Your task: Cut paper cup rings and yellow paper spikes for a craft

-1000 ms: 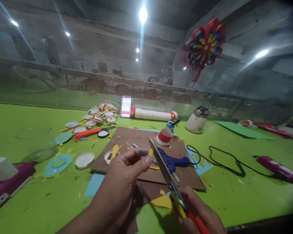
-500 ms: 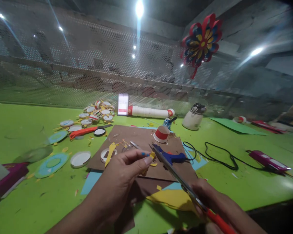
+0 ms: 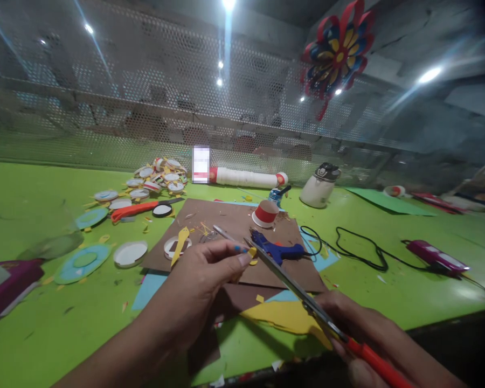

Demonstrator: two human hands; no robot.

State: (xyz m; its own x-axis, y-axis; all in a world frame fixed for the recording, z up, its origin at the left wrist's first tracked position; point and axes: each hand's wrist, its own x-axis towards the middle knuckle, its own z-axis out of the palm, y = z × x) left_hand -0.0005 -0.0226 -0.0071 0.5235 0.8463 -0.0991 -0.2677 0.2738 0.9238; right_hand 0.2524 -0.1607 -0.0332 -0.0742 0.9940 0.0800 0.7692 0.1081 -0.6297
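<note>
Between thumb and forefinger, my left hand (image 3: 204, 285) pinches a small piece of yellow paper (image 3: 252, 252). My right hand (image 3: 355, 328) grips red-handled scissors (image 3: 291, 288), whose blade tips reach up to that yellow piece. Behind the blades a blue glue gun (image 3: 281, 251) lies on a brown board (image 3: 242, 272), near an upturned red and white paper cup (image 3: 265, 214). A longer yellow paper cutout (image 3: 180, 245) rests across a round white lid (image 3: 170, 249) left of my hand. Below the scissors is a yellow sheet (image 3: 283, 317).
A pile of small round paper crafts (image 3: 161, 175) lies at the back left, near an orange-handled tool (image 3: 135, 210). A stack of white cups (image 3: 246, 178) and a white jar (image 3: 318, 188) stand behind the board. A black cord leads to a purple power strip (image 3: 436, 256).
The view has tilted slightly, so the table's things sit higher. The scissor tips have come closer to the yellow piece, and the piece looks smaller or turned. Both hands keep their holds.
</note>
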